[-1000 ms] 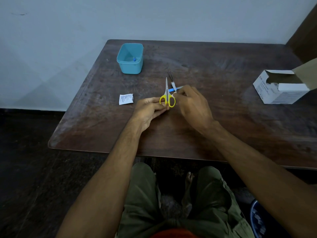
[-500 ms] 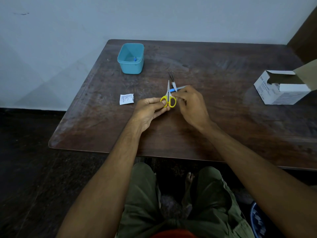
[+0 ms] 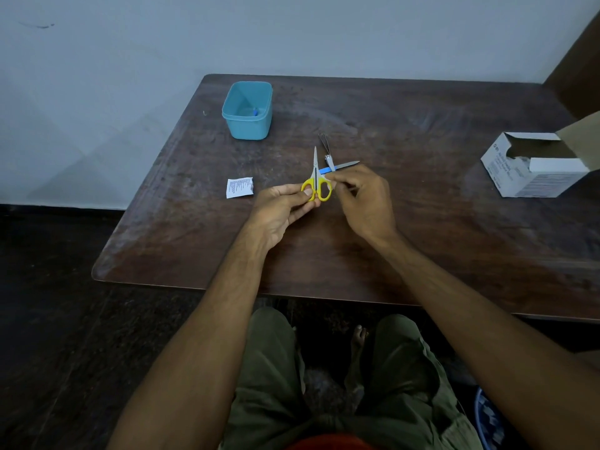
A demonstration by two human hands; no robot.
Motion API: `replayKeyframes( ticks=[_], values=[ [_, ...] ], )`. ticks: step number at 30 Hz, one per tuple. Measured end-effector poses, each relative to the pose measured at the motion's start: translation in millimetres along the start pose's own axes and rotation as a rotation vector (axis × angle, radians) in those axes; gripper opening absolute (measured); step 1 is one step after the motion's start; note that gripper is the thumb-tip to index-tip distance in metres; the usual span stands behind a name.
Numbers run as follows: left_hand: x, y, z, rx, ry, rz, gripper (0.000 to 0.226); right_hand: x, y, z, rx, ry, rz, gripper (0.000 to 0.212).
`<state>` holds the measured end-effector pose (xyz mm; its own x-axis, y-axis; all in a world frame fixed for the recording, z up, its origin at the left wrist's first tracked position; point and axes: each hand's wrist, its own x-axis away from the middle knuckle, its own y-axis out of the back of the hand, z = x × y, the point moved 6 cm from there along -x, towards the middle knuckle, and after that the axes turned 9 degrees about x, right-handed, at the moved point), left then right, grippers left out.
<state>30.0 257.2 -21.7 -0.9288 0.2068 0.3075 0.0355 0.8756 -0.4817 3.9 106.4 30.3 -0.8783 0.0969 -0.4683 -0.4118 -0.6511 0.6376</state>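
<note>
Small scissors [image 3: 315,183] with yellow handles and closed silver blades point away from me at the middle of the wooden table [image 3: 406,222]. My left hand [image 3: 282,211] pinches the left handle loop. My right hand [image 3: 360,199] has its fingertips on the right loop, fingers curled. Just behind the scissors lie a nail clipper [image 3: 328,157] and a blue-and-silver flat tool [image 3: 341,166], partly hidden by my right fingers.
A teal plastic tub [image 3: 248,110] with a small blue item inside stands at the back left. A small white sachet [image 3: 239,188] lies left of my hands. An open white carton [image 3: 535,165] sits at the right edge. My knees are under the near table edge.
My right hand has drawn back from the blue tool to the scissors' right loop, showing more of that tool. The left hand and the scissors have stayed almost still.
</note>
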Motion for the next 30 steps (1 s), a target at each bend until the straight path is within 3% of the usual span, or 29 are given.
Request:
replayKeyframes(
  ticks=[7,16,21,26,30],
  values=[
    [-1.8,0.9,-1.2,0.066,-0.013,-0.089,0.010,31.6,-7.5,7.4,-0.007,0.057,-0.013,0.021],
    [1.0,0.6,-2.6,0.096,-0.006,-0.109,0.005,28.8,-15.5,12.8,-0.022,0.010,-0.073,0.016],
    [0.3,-0.7,-1.0,0.056,-0.008,-0.088,0.013,26.0,-8.0,8.0,-0.022,0.028,-0.093,0.016],
    [-0.3,1.4,-2.0,0.041,-0.034,-0.094,0.014,16.7,-0.2,-10.8,-0.249,-0.237,-0.119,0.016],
    [3.0,-0.5,-2.2,0.001,-0.061,-0.092,0.013,11.8,-14.3,-20.9,-0.415,-0.453,0.024,0.011]
  ],
)
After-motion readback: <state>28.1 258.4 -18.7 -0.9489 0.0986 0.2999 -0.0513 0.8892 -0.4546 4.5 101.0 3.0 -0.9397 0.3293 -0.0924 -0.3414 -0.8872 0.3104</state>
